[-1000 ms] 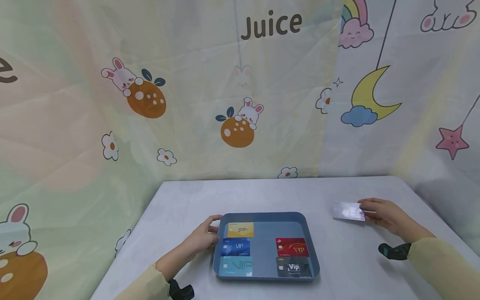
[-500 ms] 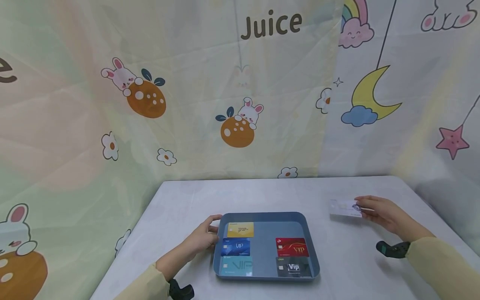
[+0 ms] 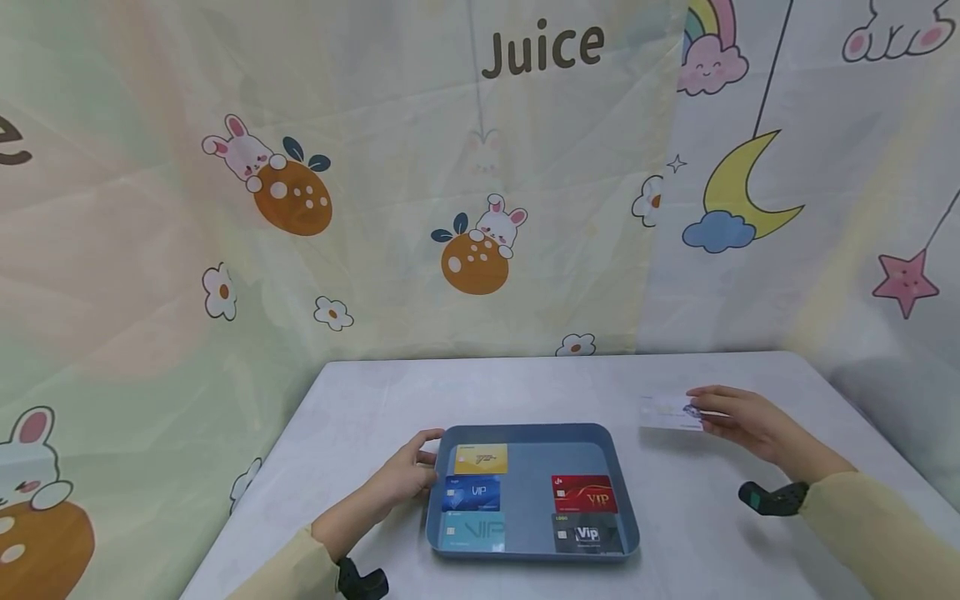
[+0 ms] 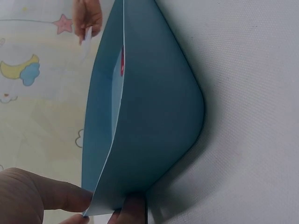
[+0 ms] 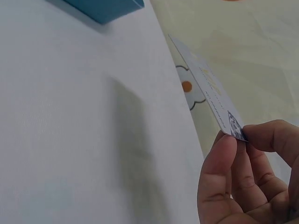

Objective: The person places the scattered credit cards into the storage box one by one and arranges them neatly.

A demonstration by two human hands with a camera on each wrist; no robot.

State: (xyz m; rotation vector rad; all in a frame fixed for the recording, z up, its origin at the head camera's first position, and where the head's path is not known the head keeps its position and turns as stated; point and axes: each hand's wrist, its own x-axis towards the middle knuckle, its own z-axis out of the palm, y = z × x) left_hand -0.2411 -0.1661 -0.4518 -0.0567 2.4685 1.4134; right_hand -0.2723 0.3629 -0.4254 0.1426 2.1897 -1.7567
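My right hand [image 3: 742, 421] pinches a white plastic card [image 3: 667, 413] by one end between thumb and fingers, raised over the table to the right of the tray. In the right wrist view the card [image 5: 208, 88] shows printed lettering and a small dark picture near the fingertips. At the left side of a blue-grey tray [image 3: 525, 434], my left hand [image 3: 408, 473] grips the rim at the far corner. Inside the tray, a yellow card [image 3: 482, 459], a blue card [image 3: 471, 493] and a teal card [image 3: 472, 532] line the left; a red card [image 3: 585, 494] and a black card [image 3: 587, 534] lie right.
The tray stands near the front of a white-covered table [image 3: 420, 387]. A printed fabric backdrop [image 3: 405, 167] hangs behind the table and along its sides. Each wrist wears a black strap device, such as the right wrist device [image 3: 774, 498].
My right hand has moved left toward the tray with the white card, which has turned so its printed face shows. My left hand and the tray have stayed in place.
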